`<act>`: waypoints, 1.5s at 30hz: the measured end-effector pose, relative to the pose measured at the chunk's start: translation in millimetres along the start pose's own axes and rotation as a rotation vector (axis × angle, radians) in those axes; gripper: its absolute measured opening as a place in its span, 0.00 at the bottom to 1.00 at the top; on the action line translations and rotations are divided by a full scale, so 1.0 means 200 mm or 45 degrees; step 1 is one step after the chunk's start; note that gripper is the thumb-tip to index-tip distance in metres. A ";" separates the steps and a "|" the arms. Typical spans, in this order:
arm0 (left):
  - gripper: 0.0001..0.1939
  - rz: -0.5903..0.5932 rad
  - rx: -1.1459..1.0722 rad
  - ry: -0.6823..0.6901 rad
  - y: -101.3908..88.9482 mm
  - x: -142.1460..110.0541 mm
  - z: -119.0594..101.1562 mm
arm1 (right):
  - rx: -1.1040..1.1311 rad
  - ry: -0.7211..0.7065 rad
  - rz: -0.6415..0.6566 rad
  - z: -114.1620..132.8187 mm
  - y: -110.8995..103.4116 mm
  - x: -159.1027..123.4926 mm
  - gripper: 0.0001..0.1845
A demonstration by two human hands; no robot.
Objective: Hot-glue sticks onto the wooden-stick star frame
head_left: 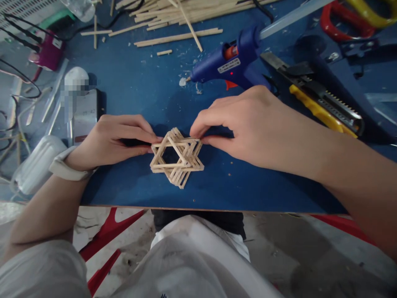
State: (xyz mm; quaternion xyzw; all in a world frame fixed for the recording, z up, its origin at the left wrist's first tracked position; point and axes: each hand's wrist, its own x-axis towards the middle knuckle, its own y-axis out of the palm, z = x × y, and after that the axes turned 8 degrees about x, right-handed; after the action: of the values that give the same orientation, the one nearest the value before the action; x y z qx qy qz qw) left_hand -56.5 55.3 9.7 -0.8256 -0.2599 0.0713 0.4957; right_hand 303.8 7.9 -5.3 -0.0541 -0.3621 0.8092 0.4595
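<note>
Near the front edge of the blue table sits a star-shaped frame [176,165] built of stacked thin wooden sticks, with an opening in its middle. My left hand [120,138] pinches its upper left point between thumb and fingers. Thumb and forefinger of my right hand [235,120] are closed on the upper right point. Whether the star rests on the table or is lifted slightly, I cannot tell. Beyond my right hand lies a blue glue gun [229,62] with a clear glue stick in its back; its nozzle touches a small white blob of glue.
Wooden sticks [173,16] lie in a pile at the back. On the right are a yellow-and-black utility knife [322,99] and red-handled scissors [344,25]. A magenta plug adapter [48,49], cables and a white device [39,163] crowd the left side.
</note>
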 end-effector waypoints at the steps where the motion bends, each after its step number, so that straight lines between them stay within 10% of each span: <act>1: 0.18 0.005 -0.002 -0.006 0.00 0.00 0.00 | 0.021 -0.002 0.038 0.02 -0.02 0.01 0.11; 45: 0.09 -0.043 -0.088 -0.021 0.06 0.05 -0.07 | -0.097 -0.210 0.094 -0.01 -0.06 -0.01 0.06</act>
State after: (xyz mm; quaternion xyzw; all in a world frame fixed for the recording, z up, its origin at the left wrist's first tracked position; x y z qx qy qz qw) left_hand -38.2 45.5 7.7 -0.8373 -0.2800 0.0608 0.4657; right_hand 314.6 11.4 1.1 -0.0179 -0.4271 0.8129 0.3956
